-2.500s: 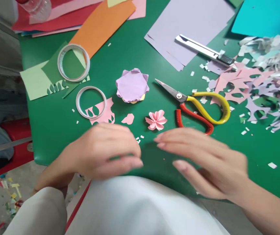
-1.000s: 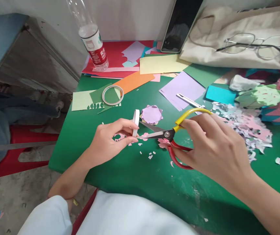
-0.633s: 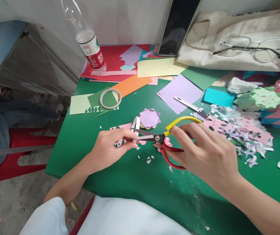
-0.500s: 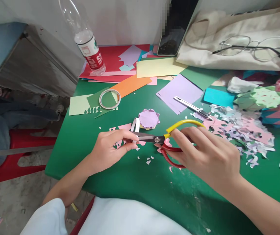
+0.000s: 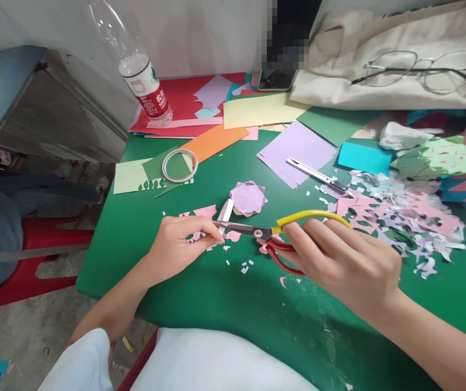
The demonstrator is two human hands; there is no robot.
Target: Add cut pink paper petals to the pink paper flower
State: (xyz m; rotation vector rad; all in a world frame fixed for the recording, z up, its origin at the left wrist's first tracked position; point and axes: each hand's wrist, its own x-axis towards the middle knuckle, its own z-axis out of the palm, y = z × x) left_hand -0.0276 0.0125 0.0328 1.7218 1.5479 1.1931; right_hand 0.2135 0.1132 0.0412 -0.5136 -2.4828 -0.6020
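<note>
A narrow white strip (image 5: 226, 210), paper or tape, rises from the pinched thumb and fingers of my left hand (image 5: 184, 243). My right hand (image 5: 344, 255) grips scissors (image 5: 259, 233) with one yellow and one red handle loop. Their blades point left, lie close together and cross the strip right at my left fingertips. Just beyond the strip lies a round purple paper flower (image 5: 248, 197) with a scalloped edge. Pink paper cutouts (image 5: 205, 213) rest under and behind my left fingers, and tiny white snippets (image 5: 246, 267) are scattered on the table below the blades.
On the green table (image 5: 200, 304) are a tape roll (image 5: 179, 179), purple sheets (image 5: 285, 141), a utility knife (image 5: 318, 176) and a heap of paper scraps (image 5: 407, 217). Behind stand a water bottle (image 5: 151, 98), a phone (image 5: 277, 79) and a cloth bag (image 5: 338, 92) with glasses (image 5: 415, 76).
The scissor blades have drawn together across the white strip. The strip, a curved loop before, now looks straighter and leans right. The view has shifted slightly.
</note>
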